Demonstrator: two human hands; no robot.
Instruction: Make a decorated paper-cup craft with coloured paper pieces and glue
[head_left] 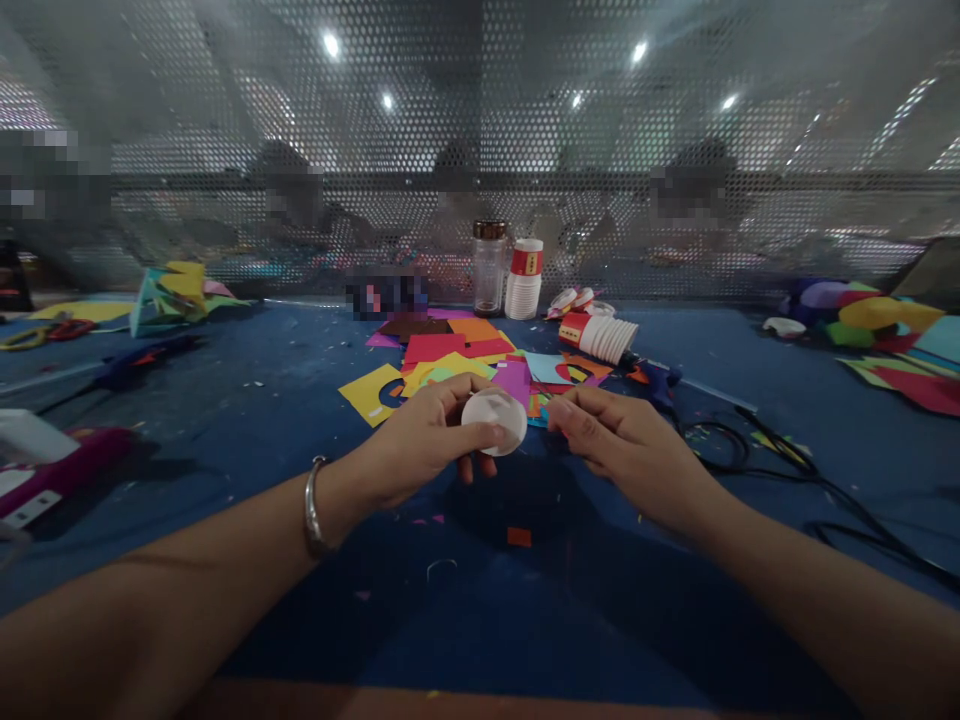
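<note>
My left hand [431, 435] is closed around a round white paper piece [504, 410], which resembles the bottom of a paper cup. The thumb presses on its face and the fingers curl behind it. Just to the right, my right hand [619, 440] is closed in a pinch, apart from the white piece. What its fingertips hold, if anything, is too small to make out. Beyond both hands lies a pile of coloured paper sheets [435, 349], some with round holes cut in them.
Behind the paper stand a glass bottle [489, 270] and a stack of paper cups [523, 285]; another cup stack [600, 335] lies sideways. A blue glue gun [664, 380] with black cable [750, 450] is at right. Another glue gun [146, 360], scissors [67, 328] and a power strip [67, 470] are left.
</note>
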